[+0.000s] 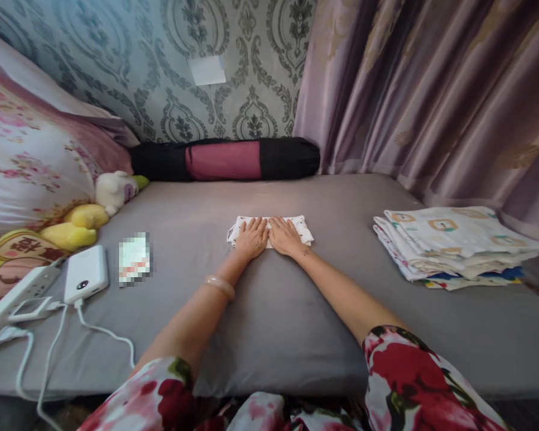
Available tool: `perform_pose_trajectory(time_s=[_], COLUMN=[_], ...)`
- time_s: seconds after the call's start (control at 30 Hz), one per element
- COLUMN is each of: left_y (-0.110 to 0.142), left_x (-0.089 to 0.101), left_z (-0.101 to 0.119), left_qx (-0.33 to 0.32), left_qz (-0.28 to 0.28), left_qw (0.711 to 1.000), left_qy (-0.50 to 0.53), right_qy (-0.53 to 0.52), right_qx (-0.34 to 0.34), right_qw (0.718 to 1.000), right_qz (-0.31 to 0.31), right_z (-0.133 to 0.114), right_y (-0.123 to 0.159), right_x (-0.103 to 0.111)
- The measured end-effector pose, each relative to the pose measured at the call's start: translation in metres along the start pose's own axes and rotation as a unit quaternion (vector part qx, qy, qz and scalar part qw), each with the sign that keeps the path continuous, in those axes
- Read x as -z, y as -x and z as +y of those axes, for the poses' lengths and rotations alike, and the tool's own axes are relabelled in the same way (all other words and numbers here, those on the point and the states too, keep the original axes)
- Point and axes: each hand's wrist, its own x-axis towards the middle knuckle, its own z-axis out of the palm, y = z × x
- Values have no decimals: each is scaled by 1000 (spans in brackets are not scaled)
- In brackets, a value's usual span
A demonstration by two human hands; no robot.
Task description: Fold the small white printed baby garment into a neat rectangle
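Note:
A small folded white cloth [302, 228] with dark specks lies on the grey sheet in front of me. Flat on its left half rests my left hand [251, 236], fingers stretched forward. My right hand [286, 235] lies flat on the cloth's right half, its thumb side close to the left hand. Neither hand grips anything. Parts of the cloth are hidden under the palms. Off to the right sits a stack of folded printed cloths [458, 239], apart from both hands.
At the left are a white power bank [86, 274] with cables, a power strip [22, 299], a blurred-out small item [135, 258] and plush toys [74, 226]. A black and maroon roll bag [224, 160] lies along the wall. Curtains [422, 90] hang at right.

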Motion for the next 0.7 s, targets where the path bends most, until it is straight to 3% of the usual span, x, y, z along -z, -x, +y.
perform_pose_trajectory(time_s=[0.4, 0.7], left_y=[4, 17], left_x=[3, 11], left_z=[-10, -39], left_qx=[13, 30], left_qz=[16, -21], left_qw=[999, 999], left_qy=[-36, -35], right_qy=[20, 74], right_qx=[-42, -85], right_qw=[999, 994], right_qz=[-7, -18], right_z=[7, 31], right_y=[6, 19], right_x=[3, 14])
